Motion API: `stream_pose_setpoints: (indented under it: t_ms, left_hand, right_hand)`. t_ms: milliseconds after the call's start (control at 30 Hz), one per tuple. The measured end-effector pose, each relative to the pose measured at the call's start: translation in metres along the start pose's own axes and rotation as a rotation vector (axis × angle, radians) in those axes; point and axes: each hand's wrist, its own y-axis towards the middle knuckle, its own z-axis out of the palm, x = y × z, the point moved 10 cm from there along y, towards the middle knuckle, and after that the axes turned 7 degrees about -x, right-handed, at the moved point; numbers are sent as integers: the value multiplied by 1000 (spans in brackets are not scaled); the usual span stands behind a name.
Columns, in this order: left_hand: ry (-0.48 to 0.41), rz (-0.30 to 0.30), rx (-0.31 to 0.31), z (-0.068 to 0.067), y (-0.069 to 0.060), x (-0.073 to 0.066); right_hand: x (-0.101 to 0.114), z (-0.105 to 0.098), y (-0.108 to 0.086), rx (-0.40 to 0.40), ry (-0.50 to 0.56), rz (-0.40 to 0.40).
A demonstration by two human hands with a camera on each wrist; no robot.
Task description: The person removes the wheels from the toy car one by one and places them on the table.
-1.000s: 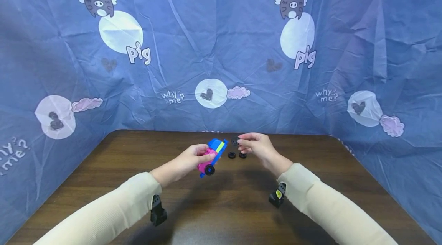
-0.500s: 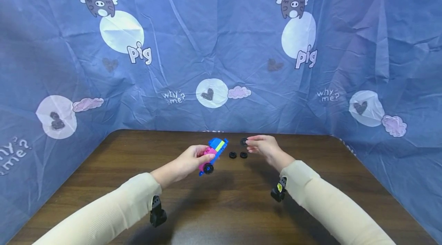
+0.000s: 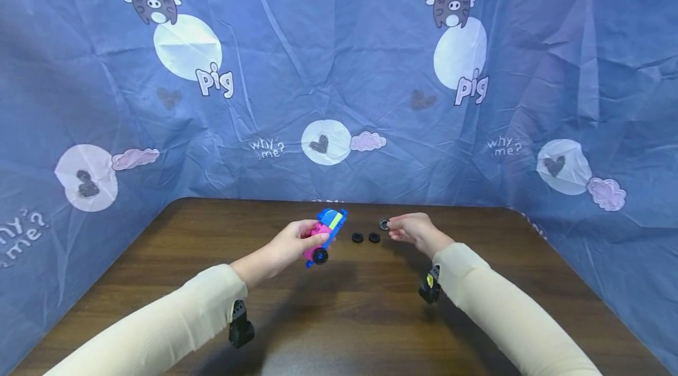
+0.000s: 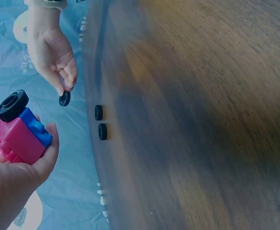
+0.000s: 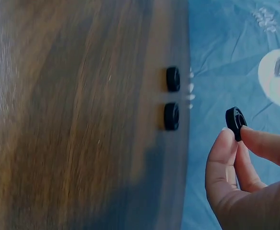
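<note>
I am noting the left hand (image 3: pixel 290 242) gripping the toy car (image 4: pixel 22 140) above the table (image 3: pixel 339 317), the right hand (image 3: pixel 416 230) pinching 1 wheel (image 5: pixel 232 123) near 2 loose wheels (image 3: pixel 374 238); rim-only holding is looking soundest.

A creased blue fabric curtain (image 3: pixel 339 58) encloses the left, rear and right. Dark-grey winged pig prints (image 3: pixel 154 4) occupy the upper left and upper right of the frame. A dark brown wood-grain surface (image 3: pixel 185 235) with rounded far corners spans the lower frame.
</note>
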Motion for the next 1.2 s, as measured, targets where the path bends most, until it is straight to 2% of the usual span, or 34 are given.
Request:
stream_pose_setpoints:
  t_ms: [233, 533, 833, 1200]
  left_hand:
    - [38, -9, -49, -6, -1, 3]
    - [33, 45, 3, -1, -4, 0]
    - [28, 19, -4, -2, -8, 4]
    - [58, 42, -13, -6, -9, -2]
  right_hand:
    - [-15, -10, 16, -19, -34, 48]
    - [-33, -22, 23, -89, -61, 82]
    - [-37, -33, 25, -212, -123, 126]
    - [-32, -29, 25, -203, -185, 134]
